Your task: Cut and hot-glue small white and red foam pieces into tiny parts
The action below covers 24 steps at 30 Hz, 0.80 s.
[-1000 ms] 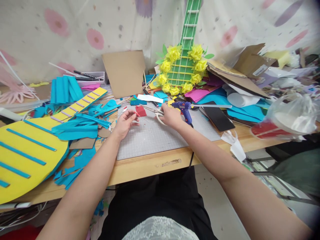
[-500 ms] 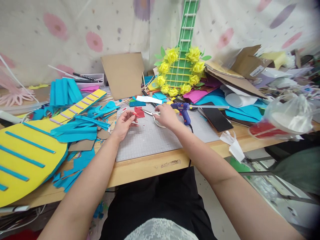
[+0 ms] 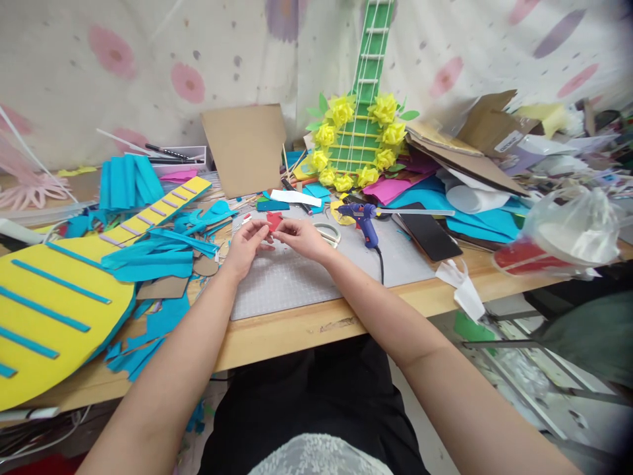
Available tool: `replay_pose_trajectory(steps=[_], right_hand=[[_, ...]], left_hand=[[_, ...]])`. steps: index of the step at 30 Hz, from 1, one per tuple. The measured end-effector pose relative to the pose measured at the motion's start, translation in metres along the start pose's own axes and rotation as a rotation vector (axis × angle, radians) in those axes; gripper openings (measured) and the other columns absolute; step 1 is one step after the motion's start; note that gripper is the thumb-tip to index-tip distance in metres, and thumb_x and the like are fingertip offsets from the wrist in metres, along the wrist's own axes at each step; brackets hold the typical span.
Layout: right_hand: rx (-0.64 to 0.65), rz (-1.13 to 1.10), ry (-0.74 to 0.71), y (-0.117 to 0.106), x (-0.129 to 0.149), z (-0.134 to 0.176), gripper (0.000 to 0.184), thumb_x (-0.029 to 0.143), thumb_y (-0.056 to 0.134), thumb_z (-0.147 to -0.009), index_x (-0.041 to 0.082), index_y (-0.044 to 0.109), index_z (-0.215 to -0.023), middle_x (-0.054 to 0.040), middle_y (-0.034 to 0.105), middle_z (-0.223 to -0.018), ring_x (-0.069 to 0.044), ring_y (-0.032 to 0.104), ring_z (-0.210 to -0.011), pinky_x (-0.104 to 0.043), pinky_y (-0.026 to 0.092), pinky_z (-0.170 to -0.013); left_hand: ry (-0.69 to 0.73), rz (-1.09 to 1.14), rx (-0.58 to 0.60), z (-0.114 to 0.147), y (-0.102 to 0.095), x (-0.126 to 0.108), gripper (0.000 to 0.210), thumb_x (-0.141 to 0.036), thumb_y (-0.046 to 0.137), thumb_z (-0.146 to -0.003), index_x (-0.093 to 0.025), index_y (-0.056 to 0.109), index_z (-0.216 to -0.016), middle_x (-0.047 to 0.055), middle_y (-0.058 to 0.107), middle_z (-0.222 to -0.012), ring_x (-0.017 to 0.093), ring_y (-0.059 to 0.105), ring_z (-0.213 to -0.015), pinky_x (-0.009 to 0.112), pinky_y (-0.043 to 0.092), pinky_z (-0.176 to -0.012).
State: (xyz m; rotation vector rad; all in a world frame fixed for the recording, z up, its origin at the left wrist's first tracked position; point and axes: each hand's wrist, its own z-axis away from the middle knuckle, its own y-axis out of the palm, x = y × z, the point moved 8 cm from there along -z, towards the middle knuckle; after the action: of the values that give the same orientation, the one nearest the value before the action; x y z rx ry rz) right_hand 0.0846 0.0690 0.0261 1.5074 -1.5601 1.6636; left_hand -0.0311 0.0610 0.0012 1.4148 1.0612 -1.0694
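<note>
Over the grey cutting mat (image 3: 297, 287), my left hand (image 3: 244, 249) is closed in a pinch on a small red piece, possibly paper or felt. My right hand (image 3: 302, 239) meets it with thumb and fingers pinched at the same piece. Fingers cover most of that piece. Just behind the fingertips shows red material (image 3: 273, 219); whether it is separate from the held piece is hard to tell. White-handled scissors (image 3: 330, 233) lie on the mat beside my right hand, their blades mostly hidden by it.
A purple glue gun (image 3: 360, 214) and a black phone (image 3: 429, 232) lie to the right. Left is a yellow cardboard guitar (image 3: 59, 310) with blue strips and paper scraps (image 3: 153, 264). A green guitar with yellow flowers (image 3: 363, 125) stands behind. A plastic-wrapped red container (image 3: 529, 254) sits far right.
My right hand has let go of the scissors on the mat and moved left to the red piece. My left hand has stayed nearly in place.
</note>
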Motion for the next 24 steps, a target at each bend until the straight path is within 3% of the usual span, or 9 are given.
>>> replay_pose_trajectory(steps=[8, 15, 20, 24], right_hand=[[-0.017, 0.175, -0.001, 0.0000, 0.0004, 0.0024, 0.022, 0.034, 0.053, -0.079, 0.015, 0.058, -0.069, 0.0011, 0.054, -0.063, -0.009, 0.043, -0.059, -0.023, 0.029, -0.056], [-0.034, 0.126, -0.005, -0.0022, -0.0036, 0.0017, 0.024, 0.037, 0.053, -0.079, 0.016, 0.056, -0.068, 0.0022, 0.050, -0.061, -0.009, 0.042, -0.058, -0.023, 0.030, -0.055], [-0.026, 0.175, -0.002, -0.0012, -0.0041, 0.0024, 0.022, 0.034, 0.053, -0.079, 0.016, 0.059, -0.069, 0.0011, 0.055, -0.064, -0.010, 0.044, -0.060, -0.023, 0.030, -0.057], [-0.029, 0.186, 0.000, 0.0004, -0.0064, 0.0038, 0.018, 0.032, 0.055, -0.078, 0.016, 0.063, -0.076, -0.0002, 0.061, -0.071, -0.010, 0.048, -0.063, -0.023, 0.033, -0.059]], left_hand=[[-0.008, -0.052, -0.118, -0.0016, -0.0075, 0.0040, 0.038, -0.042, 0.078, -0.054, -0.014, 0.058, -0.071, -0.002, 0.057, -0.064, 0.009, 0.054, -0.059, 0.023, 0.053, -0.053], [-0.070, 0.014, -0.082, -0.0009, -0.0054, 0.0086, 0.046, -0.060, 0.058, -0.070, -0.014, 0.060, -0.075, 0.004, 0.062, -0.070, 0.012, 0.060, -0.064, 0.024, 0.053, -0.056], [-0.025, -0.074, -0.105, -0.0007, -0.0047, 0.0045, 0.036, -0.045, 0.075, -0.059, -0.015, 0.061, -0.074, 0.000, 0.059, -0.068, 0.009, 0.054, -0.059, 0.022, 0.051, -0.053], [0.006, -0.107, -0.134, -0.0011, -0.0065, 0.0037, 0.034, -0.042, 0.077, -0.057, -0.015, 0.058, -0.067, -0.004, 0.053, -0.059, 0.007, 0.050, -0.053, 0.022, 0.051, -0.050]])
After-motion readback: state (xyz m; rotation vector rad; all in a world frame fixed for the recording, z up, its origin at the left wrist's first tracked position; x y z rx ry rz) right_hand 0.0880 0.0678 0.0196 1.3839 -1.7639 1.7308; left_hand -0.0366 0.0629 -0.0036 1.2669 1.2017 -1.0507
